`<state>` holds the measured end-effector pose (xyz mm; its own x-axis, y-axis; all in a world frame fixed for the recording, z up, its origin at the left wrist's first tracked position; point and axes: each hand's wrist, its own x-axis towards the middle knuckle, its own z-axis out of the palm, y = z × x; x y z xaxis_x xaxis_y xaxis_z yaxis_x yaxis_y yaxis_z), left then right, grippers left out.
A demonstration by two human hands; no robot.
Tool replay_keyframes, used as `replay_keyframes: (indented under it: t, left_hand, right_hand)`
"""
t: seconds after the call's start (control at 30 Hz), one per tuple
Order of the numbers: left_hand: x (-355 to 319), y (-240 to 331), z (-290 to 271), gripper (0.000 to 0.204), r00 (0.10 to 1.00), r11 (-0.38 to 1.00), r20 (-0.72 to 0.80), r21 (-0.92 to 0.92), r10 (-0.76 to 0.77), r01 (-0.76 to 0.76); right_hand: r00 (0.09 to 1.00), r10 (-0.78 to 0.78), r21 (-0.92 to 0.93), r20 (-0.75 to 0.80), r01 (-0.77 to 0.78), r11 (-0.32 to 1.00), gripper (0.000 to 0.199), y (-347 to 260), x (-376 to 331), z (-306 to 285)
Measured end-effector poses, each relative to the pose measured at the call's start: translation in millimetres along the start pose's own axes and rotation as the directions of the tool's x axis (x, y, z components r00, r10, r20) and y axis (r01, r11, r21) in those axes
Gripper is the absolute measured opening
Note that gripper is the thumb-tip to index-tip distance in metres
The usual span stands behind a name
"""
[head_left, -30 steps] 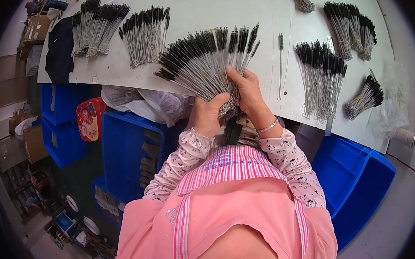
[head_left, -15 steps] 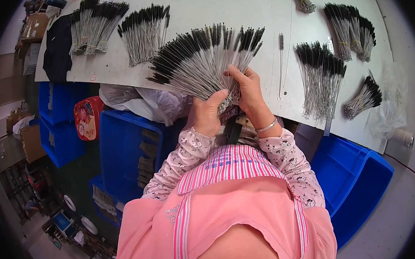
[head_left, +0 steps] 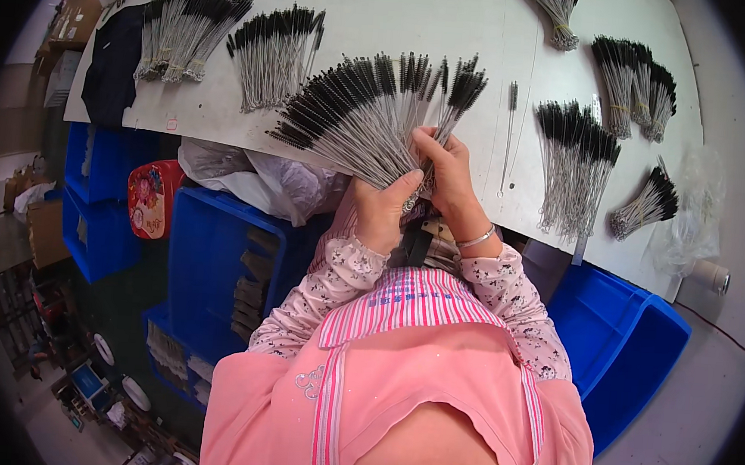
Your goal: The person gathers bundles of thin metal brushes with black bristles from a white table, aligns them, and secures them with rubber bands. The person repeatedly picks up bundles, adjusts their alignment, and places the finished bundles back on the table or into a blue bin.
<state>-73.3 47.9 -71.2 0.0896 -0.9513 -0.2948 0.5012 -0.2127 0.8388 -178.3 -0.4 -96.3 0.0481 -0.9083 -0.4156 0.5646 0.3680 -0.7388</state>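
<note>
Tube brushes point(head_left: 359, 115) with black bristle heads and slim grey wire stems are fanned out in the head view, held in front of the person over the near edge of the white desk point(head_left: 404, 27). The left hand point(head_left: 381, 214) is closed around the gathered stem ends, its thumb laid across them; the right hand point(head_left: 450, 173) is curled around a smaller cluster at the right, split from the rest by a narrow gap, though how firmly it grips cannot be told. One brush should be light and springy, its stem stiff yet likely to bend if forced; the whole handful will weigh more and, being wire, may slide within the hands. The bare stems near the foot look the best place to take hold, since they converge there and the bristles escape crushing; those bushy heads may snag on their neighbours. A single brush point(head_left: 509, 143) lying on the desk shows the shape plainly: narrow cylindrical head, thin straight shank, small wire loop at the end. To its right spreads a wide pile of brushes point(head_left: 578, 165); beyond, bundles point(head_left: 616, 85) look cinched with thin yellowish bands, and a clear plastic bag point(head_left: 699, 199) lies crinkled and limp.
</note>
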Motion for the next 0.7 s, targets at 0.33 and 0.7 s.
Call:
replay_keyframes:
  t: [0.33, 0.7]
  left_hand:
    - [2, -3, -1, 0.047, 0.999, 0.996, -0.037, -0.088, -0.007, 0.003]
    - [0, 1, 6, 0.05, 1.0, 0.999, -0.02, -0.037, -0.01, 0.009]
  right_hand:
    - [0.995, 0.028, 0.108, -0.096, -0.018, 0.994, 0.015, -2, -3, 6]
    - [1.0, 0.015, 0.054, 0.024, -0.016, 0.998, 0.018, 5, 1, -1]
